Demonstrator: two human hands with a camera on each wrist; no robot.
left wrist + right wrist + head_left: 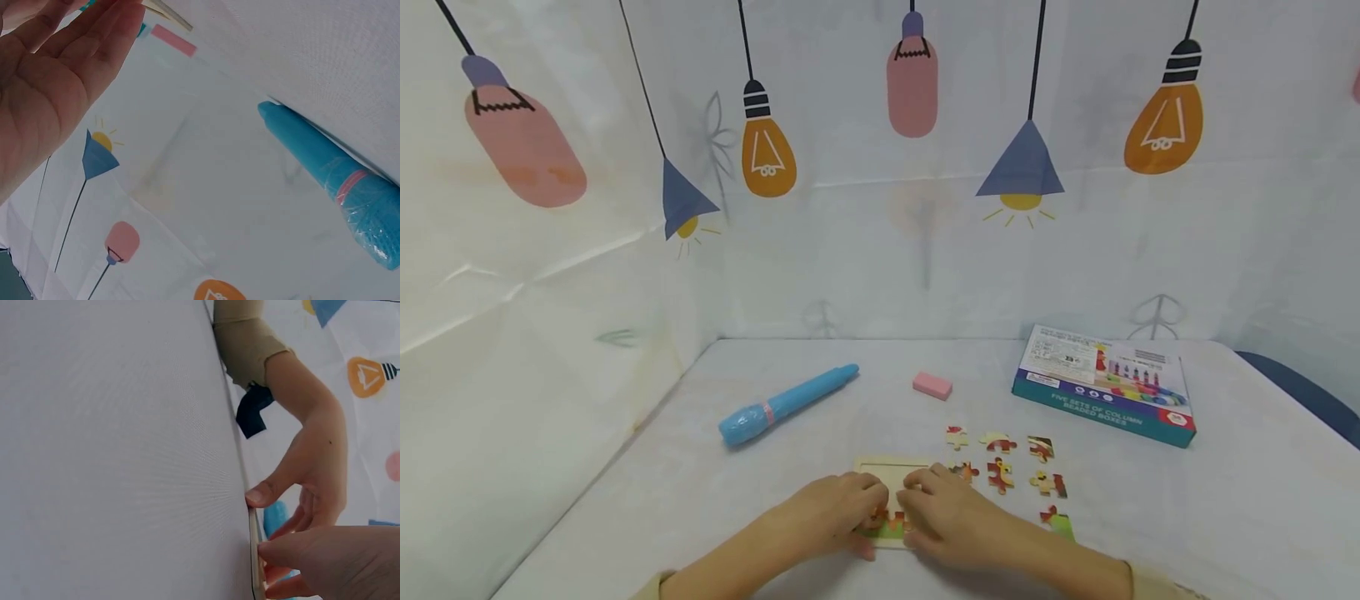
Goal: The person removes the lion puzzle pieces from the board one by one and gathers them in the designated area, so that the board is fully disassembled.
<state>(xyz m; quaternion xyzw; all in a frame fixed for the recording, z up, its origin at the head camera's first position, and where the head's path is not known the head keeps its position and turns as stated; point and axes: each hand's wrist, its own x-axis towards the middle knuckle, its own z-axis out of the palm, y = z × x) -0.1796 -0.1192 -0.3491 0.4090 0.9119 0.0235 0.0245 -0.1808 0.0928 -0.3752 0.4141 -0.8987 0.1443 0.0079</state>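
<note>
A shallow wooden puzzle tray [895, 469] lies near the front of the table, with joined jigsaw pieces [891, 528] along its lower part. My left hand [842, 510] grips the tray's left side, bent fingers over it and thumb at the near corner. From the other side, my right hand [953, 518] rests over the right part with fingers bent; in the right wrist view its thumb [275, 551] touches the tray edge [254, 575]. Whether it pinches a piece is hidden. Several loose jigsaw pieces [1000, 475] lie to the right of the tray.
Behind the left hand lies a blue microphone-shaped item in clear wrap [790, 407]. A pink eraser-like block [932, 385] sits beyond the tray. Back right is a flat boxed set [1105, 383]. White printed sheeting [865, 250] hangs behind the table.
</note>
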